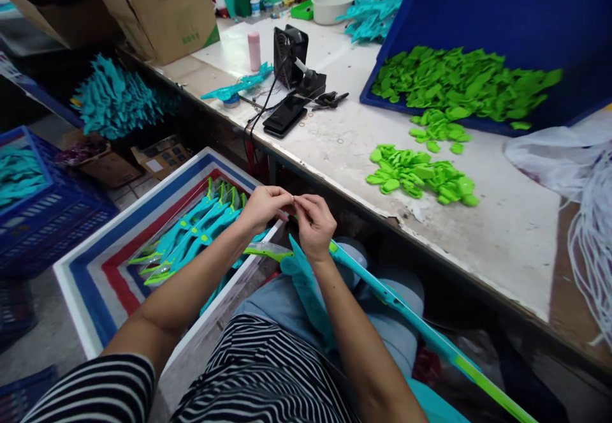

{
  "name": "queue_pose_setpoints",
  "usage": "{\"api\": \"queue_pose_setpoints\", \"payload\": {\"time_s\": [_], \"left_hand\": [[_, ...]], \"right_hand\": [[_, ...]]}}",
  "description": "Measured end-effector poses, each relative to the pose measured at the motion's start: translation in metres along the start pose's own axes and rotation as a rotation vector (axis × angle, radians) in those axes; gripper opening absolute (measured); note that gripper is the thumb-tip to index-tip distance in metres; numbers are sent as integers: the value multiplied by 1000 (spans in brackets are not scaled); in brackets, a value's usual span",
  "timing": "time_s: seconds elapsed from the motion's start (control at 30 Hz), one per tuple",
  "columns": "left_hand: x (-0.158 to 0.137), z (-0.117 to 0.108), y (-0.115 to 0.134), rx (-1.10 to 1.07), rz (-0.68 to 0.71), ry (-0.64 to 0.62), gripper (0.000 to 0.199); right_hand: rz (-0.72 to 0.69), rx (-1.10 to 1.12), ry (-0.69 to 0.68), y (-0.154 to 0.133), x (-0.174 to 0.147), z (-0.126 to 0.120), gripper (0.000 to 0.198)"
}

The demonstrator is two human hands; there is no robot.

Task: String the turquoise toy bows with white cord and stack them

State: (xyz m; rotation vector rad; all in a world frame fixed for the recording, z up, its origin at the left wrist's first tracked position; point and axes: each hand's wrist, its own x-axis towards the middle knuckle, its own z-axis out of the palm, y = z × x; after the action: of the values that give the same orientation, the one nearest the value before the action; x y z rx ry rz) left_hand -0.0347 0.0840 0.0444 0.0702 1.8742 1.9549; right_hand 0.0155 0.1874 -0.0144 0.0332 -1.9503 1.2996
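My left hand (268, 208) and my right hand (315, 222) meet fingertip to fingertip above my lap. Both are closed in a pinch, and what lies between the fingertips is too small to make out. Below them, across my thighs, rests a long turquoise plastic piece with bright green sections (411, 318), which looks like a toy bow. Its middle is partly hidden by my right hand and forearm. Beside my left forearm stands a white-rimmed box with a striped lining (112, 276), holding several similar turquoise and green bows (191, 225).
On the worktable (502, 251) lie loose green plastic pieces (421, 174), spilling from a tilted blue bin (488, 8). White cords (590, 219) hang at the right. A small fan (289, 56), black phone (285, 115) and carton (157, 11) stand farther back. Blue crates (52, 219) stand left.
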Motion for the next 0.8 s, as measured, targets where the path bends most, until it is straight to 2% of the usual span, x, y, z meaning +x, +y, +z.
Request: {"api": "queue_pose_setpoints", "payload": {"time_s": [0.07,0.17,0.3,0.4,0.53,0.67,0.8], "left_hand": [[1,-2,2,39,22,-64,7],[1,-2,0,169,138,-117,12],[0,1,-12,398,351,-5,12],[0,4,-20,560,432,97,7],[-3,4,-21,812,439,139,7],[-11,-1,-14,1044,406,-15,17],[-18,-8,-9,1242,280,-140,25]], "right_hand": [[-26,-33,-3,1,4,-3,14],[-48,-60,6,1,6,-5,13],[-9,-67,38,0,5,-5,12],[77,-26,24,2,3,-8,12],[121,50,-44,7,-1,-15,11],[71,65,-80,8,-9,-19,10],[30,29,-84,11,-24,-15,10]]}}
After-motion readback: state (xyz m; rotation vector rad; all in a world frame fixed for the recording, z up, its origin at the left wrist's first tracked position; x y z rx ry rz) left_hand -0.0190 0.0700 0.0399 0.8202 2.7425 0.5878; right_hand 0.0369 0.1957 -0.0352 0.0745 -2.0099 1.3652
